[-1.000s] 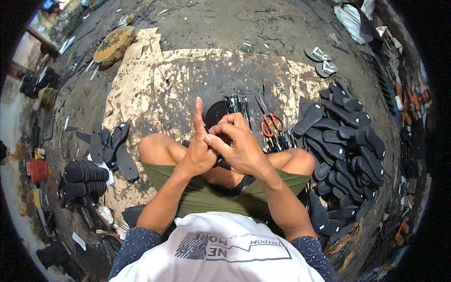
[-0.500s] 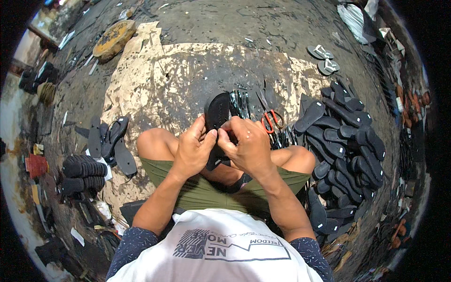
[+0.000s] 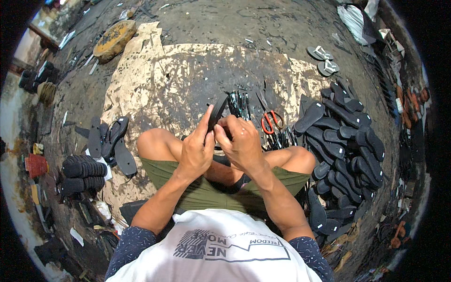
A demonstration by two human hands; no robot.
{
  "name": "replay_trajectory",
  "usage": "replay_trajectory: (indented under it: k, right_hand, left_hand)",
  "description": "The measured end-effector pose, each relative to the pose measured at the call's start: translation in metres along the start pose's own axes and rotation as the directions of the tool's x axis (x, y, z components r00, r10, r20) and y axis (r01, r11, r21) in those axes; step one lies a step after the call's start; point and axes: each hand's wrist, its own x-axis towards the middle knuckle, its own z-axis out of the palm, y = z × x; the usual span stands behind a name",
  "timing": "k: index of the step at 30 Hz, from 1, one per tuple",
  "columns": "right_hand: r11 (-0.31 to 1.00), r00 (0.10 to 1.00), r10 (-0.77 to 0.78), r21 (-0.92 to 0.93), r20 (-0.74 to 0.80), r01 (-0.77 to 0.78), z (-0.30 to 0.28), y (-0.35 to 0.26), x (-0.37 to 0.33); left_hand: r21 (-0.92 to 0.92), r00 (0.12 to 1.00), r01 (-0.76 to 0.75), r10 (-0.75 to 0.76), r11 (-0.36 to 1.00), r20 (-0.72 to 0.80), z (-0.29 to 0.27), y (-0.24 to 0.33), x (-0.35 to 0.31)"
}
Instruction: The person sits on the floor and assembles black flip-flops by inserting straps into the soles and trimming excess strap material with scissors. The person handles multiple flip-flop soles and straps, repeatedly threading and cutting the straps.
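A black sole point(image 3: 218, 113) is grasped by the left hand point(image 3: 196, 151), its flank lain along by the fingers; it is tilted nearly edge-on and held above the crossed legs point(image 3: 156, 144), short of the middle of the worn tan sheet point(image 3: 136, 80) spread on the floor; beside its near end the right hand point(image 3: 242, 143) is held with bent fingers and thumb drawn together; whether anything is pinched there cannot be told, and the lower part of the sole is hidden by the hands.

The near edge of the sheet is covered by the legs; by its near left corner a stack of black soles point(image 3: 83, 175) is set on the floor, and a little farther up some loose soles and a strapped sandal point(image 3: 114, 141) are laid over its left edge; along the right edge, beside the knee, a large heap of black soles point(image 3: 347, 155) is piled, many marked with small white patches.

Just beyond the right hand, the way ahead is crowded by a bundle of glossy black strips point(image 3: 239, 104); to the right of it scissors with red handles point(image 3: 268, 121) are laid, blades pointed away.

Past the far right corner a pair of grey sandals with white straps point(image 3: 323, 60) is left; beyond the far left corner a round yellowish block point(image 3: 114, 41) is rested; farther off, at the right, a white sack point(image 3: 351, 23) is slumped.
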Motion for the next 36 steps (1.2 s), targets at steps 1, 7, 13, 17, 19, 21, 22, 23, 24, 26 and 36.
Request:
replay_trajectory:
  k: [1, 7, 13, 17, 19, 21, 22, 23, 24, 26, 36]
  right_hand:
    - [0.999, 1.0, 0.019, 0.046, 0.002, -0.02, -0.001, -0.001, 0.0]
    - [0.996, 0.999, 0.04, 0.079, 0.006, -0.04, -0.002, 0.002, -0.004]
    - [0.971, 0.999, 0.033, 0.238, 0.004, -0.034, 0.014, 0.012, 0.005]
    - [0.881, 0.925, 0.352, 0.385, -0.146, -0.275, -0.044, 0.111, 0.026]
    - [0.839, 0.761, 0.53, 0.105, -0.375, -0.533, -0.108, 0.238, 0.001]
    - [0.405, 0.592, 0.663, -0.446, -0.459, -0.799, -0.163, 0.325, -0.037]
    - [0.24, 0.427, 0.812, -0.44, -0.398, -0.865, -0.174, 0.331, -0.044]
    - [0.202, 0.431, 0.827, -0.525, -0.361, -0.827, -0.169, 0.336, -0.046]
    - [0.163, 0.428, 0.847, -0.613, -0.316, -0.773, -0.16, 0.338, -0.049]
    - [0.208, 0.37, 0.874, -0.445, -0.315, -0.871, -0.146, 0.345, -0.044]
    - [0.738, 0.782, 0.209, 0.43, 0.587, -0.52, 0.022, 0.102, 0.002]
  left_hand:
    - [-0.019, 0.999, 0.033, -0.034, 0.999, -0.02, -0.001, -0.001, 0.001]
    - [0.014, 0.991, -0.078, 0.079, 0.997, -0.106, 0.009, -0.006, -0.002]
    - [0.232, 0.976, 0.213, -0.193, 0.949, -0.105, -0.011, -0.013, 0.0]
    - [0.298, 0.944, 0.324, -0.285, 0.898, -0.166, -0.147, -0.004, -0.008]
    - [0.225, 0.915, 0.395, -0.36, 0.891, -0.181, -0.247, -0.005, -0.019]
    - [0.606, 0.929, 0.27, -0.038, 0.749, -0.367, -0.363, -0.07, -0.059]
    - [0.42, 0.847, 0.306, -0.043, 0.855, -0.53, -0.366, -0.063, -0.065]
    - [0.339, 0.828, 0.304, -0.071, 0.89, -0.557, -0.339, -0.042, -0.06]
    - [0.258, 0.808, 0.311, -0.111, 0.915, -0.579, -0.301, -0.014, -0.047]
    - [0.172, 0.865, 0.266, -0.156, 0.949, -0.477, -0.217, 0.011, -0.019]
    - [-0.258, 0.943, 0.231, -0.281, 0.938, -0.179, -0.059, -0.046, 0.028]
